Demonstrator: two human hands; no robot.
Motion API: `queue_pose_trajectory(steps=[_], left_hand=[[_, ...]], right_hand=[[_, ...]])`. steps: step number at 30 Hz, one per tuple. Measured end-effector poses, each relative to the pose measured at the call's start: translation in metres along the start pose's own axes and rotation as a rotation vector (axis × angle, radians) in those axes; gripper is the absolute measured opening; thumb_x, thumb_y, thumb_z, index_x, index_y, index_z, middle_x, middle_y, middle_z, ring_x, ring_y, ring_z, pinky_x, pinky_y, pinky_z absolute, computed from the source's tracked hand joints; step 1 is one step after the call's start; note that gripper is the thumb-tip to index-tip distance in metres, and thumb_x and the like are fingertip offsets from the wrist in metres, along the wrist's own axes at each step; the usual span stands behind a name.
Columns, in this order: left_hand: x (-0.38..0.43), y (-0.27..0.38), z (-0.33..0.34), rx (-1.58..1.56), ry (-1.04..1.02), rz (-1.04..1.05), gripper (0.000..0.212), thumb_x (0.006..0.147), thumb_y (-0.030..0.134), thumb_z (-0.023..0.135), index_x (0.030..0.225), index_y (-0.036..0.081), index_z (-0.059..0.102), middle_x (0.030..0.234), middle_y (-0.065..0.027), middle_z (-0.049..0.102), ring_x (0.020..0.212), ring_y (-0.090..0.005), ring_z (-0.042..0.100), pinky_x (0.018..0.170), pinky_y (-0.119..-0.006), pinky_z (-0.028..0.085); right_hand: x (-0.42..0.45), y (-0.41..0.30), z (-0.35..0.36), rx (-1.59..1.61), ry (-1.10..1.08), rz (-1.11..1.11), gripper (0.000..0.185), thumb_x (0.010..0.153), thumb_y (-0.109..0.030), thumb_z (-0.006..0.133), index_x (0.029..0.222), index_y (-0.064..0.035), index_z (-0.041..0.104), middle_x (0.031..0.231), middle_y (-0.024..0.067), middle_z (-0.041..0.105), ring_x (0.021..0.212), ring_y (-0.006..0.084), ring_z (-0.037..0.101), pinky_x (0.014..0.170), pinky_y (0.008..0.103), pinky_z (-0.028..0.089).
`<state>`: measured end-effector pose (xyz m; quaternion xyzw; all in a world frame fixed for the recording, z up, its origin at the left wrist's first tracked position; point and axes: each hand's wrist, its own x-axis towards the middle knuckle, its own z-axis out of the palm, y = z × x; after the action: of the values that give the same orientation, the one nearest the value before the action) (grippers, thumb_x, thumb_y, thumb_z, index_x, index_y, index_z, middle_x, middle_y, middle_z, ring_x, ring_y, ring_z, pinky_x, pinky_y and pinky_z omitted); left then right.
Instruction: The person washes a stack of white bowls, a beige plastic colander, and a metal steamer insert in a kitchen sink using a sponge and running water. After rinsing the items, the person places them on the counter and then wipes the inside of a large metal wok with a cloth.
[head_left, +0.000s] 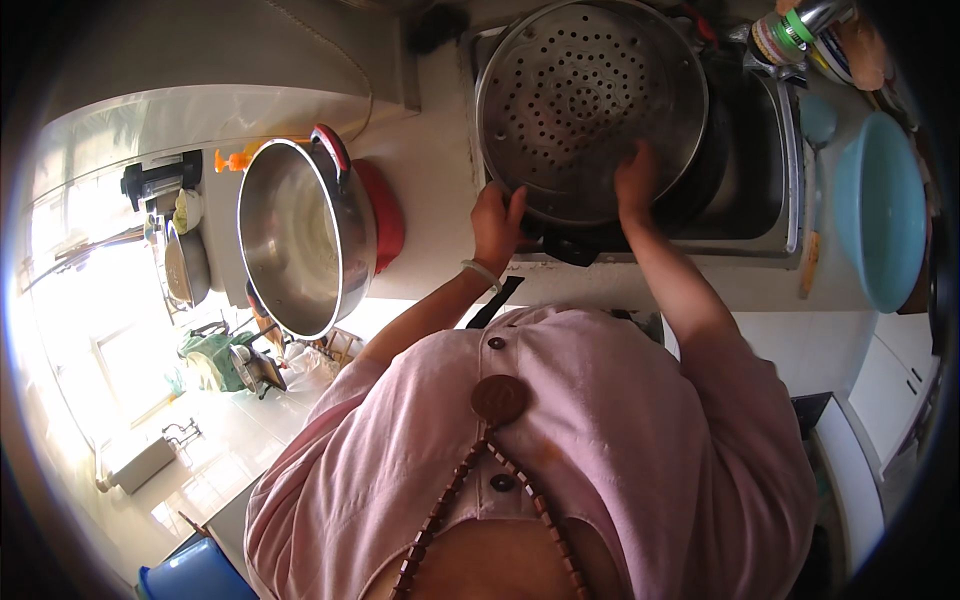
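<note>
A round metal steamer pan with a perforated bottom (559, 97) lies over the sink (757, 172), tilted over a dark pot with a black handle (571, 249). My left hand (499, 225) grips the near left rim of the steamer pan, thumb pointing up beside it. My right hand (636, 184) reaches inside the pan, over its near right wall; its fingertips are blurred, and whether it holds anything cannot be made out. To the left, a large steel pot (289, 232) with red and black handles stands on the counter, by a red object (381, 217).
A light blue basin (881, 214) stands at the far right, with a light blue ladle (817, 120) beside the sink. Jars (776, 41) crowd the back right corner. An orange pump bottle (234, 160) is behind the steel pot. The counter edge runs before my body.
</note>
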<state>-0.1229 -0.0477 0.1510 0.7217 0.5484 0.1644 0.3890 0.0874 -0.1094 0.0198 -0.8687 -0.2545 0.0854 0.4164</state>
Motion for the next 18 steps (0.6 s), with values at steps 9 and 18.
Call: queue_pose_trajectory(steps=[9, 18], left_hand=[[0.007, -0.012, 0.002, 0.122, 0.002, 0.043, 0.036, 0.094, 0.031, 0.050, 0.082, -0.003, 0.052, 0.077, -0.0234, 0.056, 0.071, -0.0424, 0.056, 0.063, -0.047, 0.044], [0.005, -0.011, -0.002, 0.157, 0.012, 0.123, 0.036, 0.096, 0.030, 0.043, 0.084, -0.002, 0.052, 0.081, -0.0241, 0.056, 0.077, -0.0437, 0.054, 0.067, -0.048, 0.042]], right_hand=[[-0.008, -0.110, -0.041, 1.248, -1.092, 0.603, 0.017, 0.090, -0.018, 0.059, 0.103, -0.0068, 0.063, 0.097, 0.0064, 0.067, 0.086, 0.0160, 0.064, 0.076, 0.0314, 0.053], [0.032, 0.008, -0.009, -0.103, -0.100, -0.086, 0.018, 0.087, -0.013, 0.052, 0.101, -0.0018, 0.058, 0.091, 0.0181, 0.062, 0.087, 0.0385, 0.059, 0.075, 0.0435, 0.048]])
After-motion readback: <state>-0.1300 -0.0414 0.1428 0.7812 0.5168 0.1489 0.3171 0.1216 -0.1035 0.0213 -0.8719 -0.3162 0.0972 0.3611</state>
